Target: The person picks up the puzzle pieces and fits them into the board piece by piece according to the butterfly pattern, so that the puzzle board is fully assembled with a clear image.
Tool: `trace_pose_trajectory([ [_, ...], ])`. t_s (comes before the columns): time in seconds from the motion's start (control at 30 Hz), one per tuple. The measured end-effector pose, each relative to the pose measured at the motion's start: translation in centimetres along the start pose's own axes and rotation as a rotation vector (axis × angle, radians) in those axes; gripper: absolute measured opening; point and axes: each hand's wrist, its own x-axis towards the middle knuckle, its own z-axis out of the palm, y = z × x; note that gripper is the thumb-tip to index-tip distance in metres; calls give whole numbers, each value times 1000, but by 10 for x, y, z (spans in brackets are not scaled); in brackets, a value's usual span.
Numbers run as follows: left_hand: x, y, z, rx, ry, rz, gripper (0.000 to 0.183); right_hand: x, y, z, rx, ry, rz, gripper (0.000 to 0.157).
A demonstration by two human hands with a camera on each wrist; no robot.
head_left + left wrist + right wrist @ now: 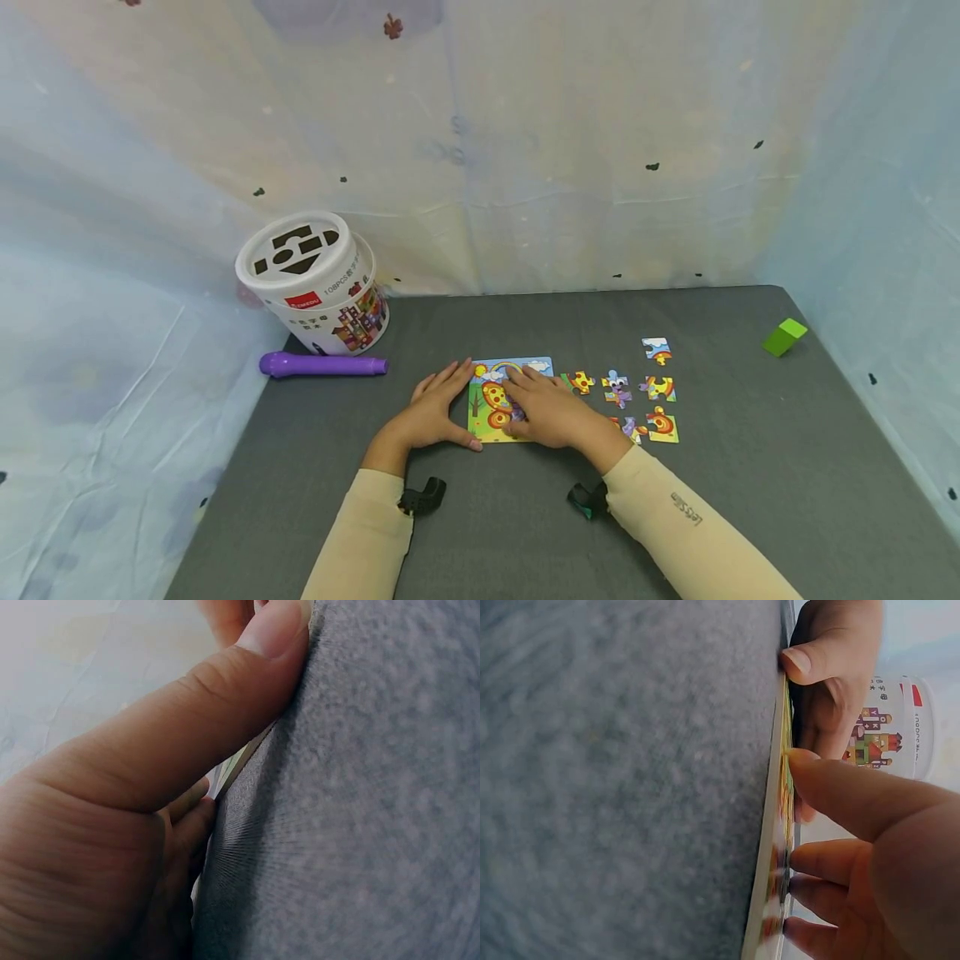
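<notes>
A colorful jigsaw puzzle board (pixel 483 421) with a rainbow and a butterfly-like picture lies flat on the grey table. Along its left edge rests my left hand (pixel 437 414), fingers stretched away from me and thumb at the near left corner. My right hand (pixel 553 410) lies over the board's right half, its fingertips touching the picture and covering part of it. In the right wrist view, the thumb and fingers of the right hand (pixel 900 847) press on the face of the thin board (pixel 759 900). Neither hand grips a piece that I can see.
Several loose puzzle pieces (pixel 662 426) lie right of the board, some partly behind the right forearm. A white block bucket (pixel 330 312) with a shape-hole lid stands at the back left, a purple microphone-shaped toy (pixel 326 365) before it. A green block (pixel 784 337) sits far right.
</notes>
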Motion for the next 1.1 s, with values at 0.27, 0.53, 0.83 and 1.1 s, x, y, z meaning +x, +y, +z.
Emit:
trace_pose_trajectory([
  [0.27, 0, 0, -1, -14, -1, 6, 137, 0, 0, -1, -6, -1, -3, 79],
  [0.53, 0, -2, 1, -17, 8, 12, 138, 4, 1, -1, -26, -1, -8, 76],
  [0.83, -1, -2, 2, -7, 10, 18, 137, 4, -5, 5, -28, 24, 15, 80],
  [1.1, -1, -1, 1, -3, 7, 17, 137, 7, 1, 10, 98, 65, 5, 80],
])
